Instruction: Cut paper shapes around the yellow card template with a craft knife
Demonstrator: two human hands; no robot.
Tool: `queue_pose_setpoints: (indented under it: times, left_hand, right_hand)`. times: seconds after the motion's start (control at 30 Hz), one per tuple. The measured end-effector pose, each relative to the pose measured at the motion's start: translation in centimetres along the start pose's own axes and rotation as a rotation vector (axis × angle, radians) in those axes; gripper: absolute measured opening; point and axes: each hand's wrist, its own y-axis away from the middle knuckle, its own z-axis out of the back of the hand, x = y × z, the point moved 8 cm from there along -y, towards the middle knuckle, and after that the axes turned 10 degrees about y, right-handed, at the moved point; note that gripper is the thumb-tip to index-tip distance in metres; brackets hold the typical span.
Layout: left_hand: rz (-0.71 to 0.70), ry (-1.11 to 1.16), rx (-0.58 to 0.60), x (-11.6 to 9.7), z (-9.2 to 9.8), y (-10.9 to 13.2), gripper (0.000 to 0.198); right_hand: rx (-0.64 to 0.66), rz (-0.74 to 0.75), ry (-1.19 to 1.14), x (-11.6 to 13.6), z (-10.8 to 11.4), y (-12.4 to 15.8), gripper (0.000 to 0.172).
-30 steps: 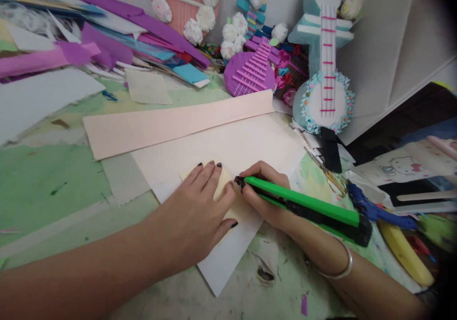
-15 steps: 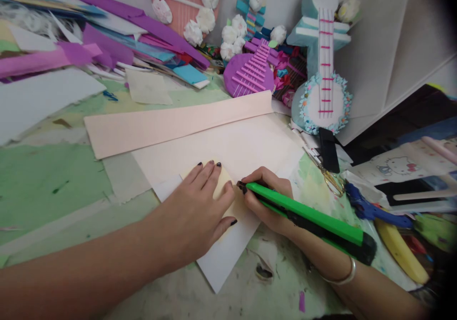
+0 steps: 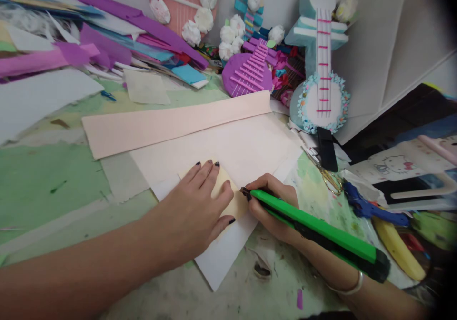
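Observation:
My left hand (image 3: 200,203) lies flat with its fingers stretched out, pressing a small cream paper piece (image 3: 240,205) onto white paper. My right hand (image 3: 273,205) grips a green utility knife (image 3: 317,227) near its front end. The knife's tip touches or sits just beside the right edge of the cream piece; the blade itself is hard to make out. Under both lies a white sheet (image 3: 221,275) with a pointed corner towards me. Beyond the hands spreads a large pale pink sheet (image 3: 214,153), its far edge folded over.
Paper strips (image 3: 124,25) pile up at the back left. Decorated model string instruments, a purple one (image 3: 248,75) and a light blue one (image 3: 323,96), stand at the back. To the right lie gold-handled scissors (image 3: 331,182), a blue-handled tool (image 3: 371,208) and a yellow curved object (image 3: 400,248).
My right hand has moved the knife slightly right and towards me along the cream piece's edge. My left hand stays pressed in place. The whole view has shifted a little.

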Motion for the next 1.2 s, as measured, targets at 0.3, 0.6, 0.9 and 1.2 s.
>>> queue_pose_setpoints:
  times: [0.3,0.6,0.9,1.2]
  left_hand:
    - [-0.021,-0.028,-0.018,-0.2,0.4,-0.1,0.047]
    - [-0.037,-0.017,-0.019,-0.1,0.5,-0.1,0.047]
    - [-0.019,-0.011,-0.032,-0.1,0.5,-0.2,0.048]
    - [0.055,0.012,-0.014,-0.1,0.4,0.2,0.045]
  right_hand:
    - [0.011,0.001,0.101,0.2,0.8,1.0,0.015]
    - [-0.039,0.022,0.125,0.2,1.4,2.2,0.015]
    - [-0.020,-0.006,0.106,0.5,1.9,2.6,0.016]
    - [0.026,-0.217,-0.312,-1.8,3.9,-1.2,0.015]
